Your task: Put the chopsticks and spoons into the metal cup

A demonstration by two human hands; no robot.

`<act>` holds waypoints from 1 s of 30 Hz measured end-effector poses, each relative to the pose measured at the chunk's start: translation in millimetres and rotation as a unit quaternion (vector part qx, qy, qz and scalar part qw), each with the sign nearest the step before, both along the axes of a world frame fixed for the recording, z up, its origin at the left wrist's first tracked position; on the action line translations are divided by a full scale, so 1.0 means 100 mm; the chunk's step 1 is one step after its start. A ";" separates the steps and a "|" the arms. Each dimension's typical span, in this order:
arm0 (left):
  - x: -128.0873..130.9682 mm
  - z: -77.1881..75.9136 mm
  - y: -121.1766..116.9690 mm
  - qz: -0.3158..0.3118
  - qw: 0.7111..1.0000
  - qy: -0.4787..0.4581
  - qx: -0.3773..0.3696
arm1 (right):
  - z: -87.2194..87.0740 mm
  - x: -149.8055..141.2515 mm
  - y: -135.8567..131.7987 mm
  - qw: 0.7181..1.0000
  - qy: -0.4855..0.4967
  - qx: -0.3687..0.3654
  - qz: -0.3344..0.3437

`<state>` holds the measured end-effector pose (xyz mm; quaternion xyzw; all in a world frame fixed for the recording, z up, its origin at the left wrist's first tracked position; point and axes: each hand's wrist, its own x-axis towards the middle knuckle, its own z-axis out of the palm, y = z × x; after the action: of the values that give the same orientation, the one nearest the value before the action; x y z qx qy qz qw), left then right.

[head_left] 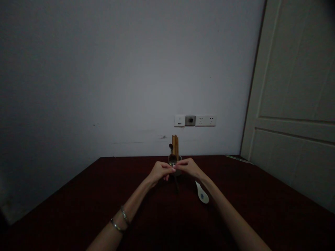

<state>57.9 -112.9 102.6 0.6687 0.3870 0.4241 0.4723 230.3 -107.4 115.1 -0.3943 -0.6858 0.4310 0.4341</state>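
In the head view, my left hand (159, 170) and my right hand (190, 167) meet at the fingertips, both pinched closed. They grip a metal spoon (172, 159), its round bowl showing just above the fingers. A thin dark shape below them looks like its handle, though dim light blurs it. Right behind my fingers stands a clear container (180, 159), mostly hidden by the hands. It holds several wooden chopsticks (175, 144) upright and a small dark spoon (171, 146). A white soup spoon (202, 196) with a blue mark lies on the table beside my right forearm.
The dark red table (104, 188) reaches back to a pale wall (131, 69). Sockets and switches (205, 120) sit low on that wall. A panelled door (293, 97) stands at the right, near a flat patterned strip (238, 159) along the table's edge.
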 end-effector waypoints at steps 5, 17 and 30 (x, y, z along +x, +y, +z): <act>0.01 -0.13 0.04 0.004 0.999 -0.034 -0.016 | -0.01 -0.02 -0.02 0.999 0.038 -0.016 0.011; -0.34 -0.51 0.49 0.067 0.979 -0.171 -0.093 | -0.03 0.15 0.10 0.992 0.101 -0.037 -0.061; -0.58 -0.84 0.73 0.198 0.956 -0.209 -0.056 | 0.36 0.28 0.76 0.957 0.174 0.039 -0.228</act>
<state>-0.6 -39.8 19.0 0.4479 0.4274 0.6170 0.4858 258.8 -31.7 151.2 -0.4418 -0.5079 0.3554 0.6485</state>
